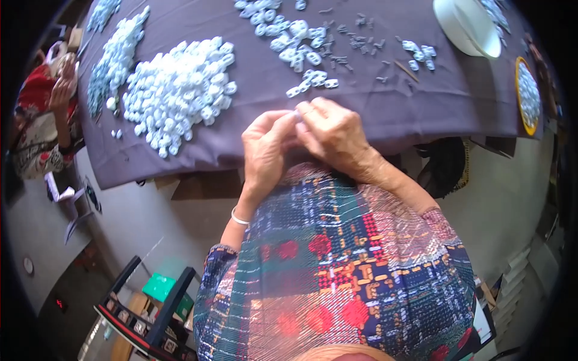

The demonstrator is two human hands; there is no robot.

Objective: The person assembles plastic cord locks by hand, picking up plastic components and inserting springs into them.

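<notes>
Near the table's front edge, my left hand [265, 147] and my right hand [333, 127] meet at the fingertips. Thumb and forefinger of the left are closed in a pinch on a small pale plastic piece [297, 115], mostly covered by the fingers. My right hand is curled closed against it; what its own fingers grip is hidden. Just beyond them lies a small cluster of white two-hole plastic pieces [314, 82]. Farther off, more white pieces [295, 45] spread beside scattered small dark screws [360, 43].
A big heap of white pieces [177, 90] covers the table's left, with bluish-white piles [120, 51] behind. A thin brown stick [406, 71] lies near several white pieces [419, 54]. At right stand a white bowl [466, 30] and a yellow-rimmed tray [527, 96]. Another person [45, 108] sits far left.
</notes>
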